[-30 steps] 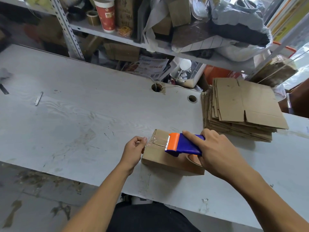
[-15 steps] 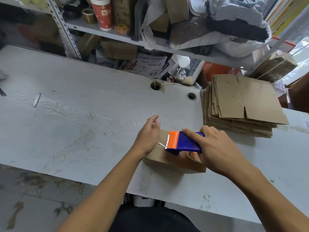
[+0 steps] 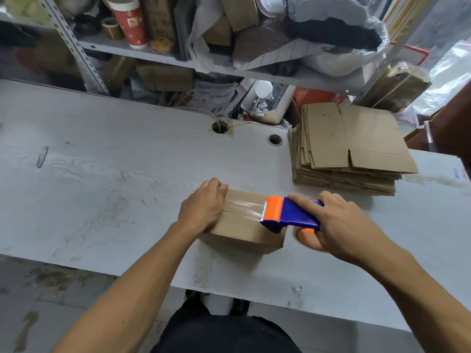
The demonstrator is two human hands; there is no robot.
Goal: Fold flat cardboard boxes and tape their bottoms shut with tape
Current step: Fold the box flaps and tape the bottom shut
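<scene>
Cardboard, brown and folded into a small box (image 3: 244, 225), is seen lying near the front edge of the pale grey wood-grain table (image 3: 114, 174), with a strip of clear glossy tape (image 3: 244, 203) laid across its top seam. Far to the left on the table, a small thin metal piece (image 3: 42, 156) is seen. The box's left end is pressed down by the left hand (image 3: 204, 207), palm flat and fingers held together. At the box's right end, a blue tape dispenser with an orange blade head (image 3: 288, 215) is gripped by the right hand (image 3: 341, 222), index finger stretched along its top. Behind and to the right, a stack of flat brown cardboard boxes (image 3: 349, 151) is piled on the table.
</scene>
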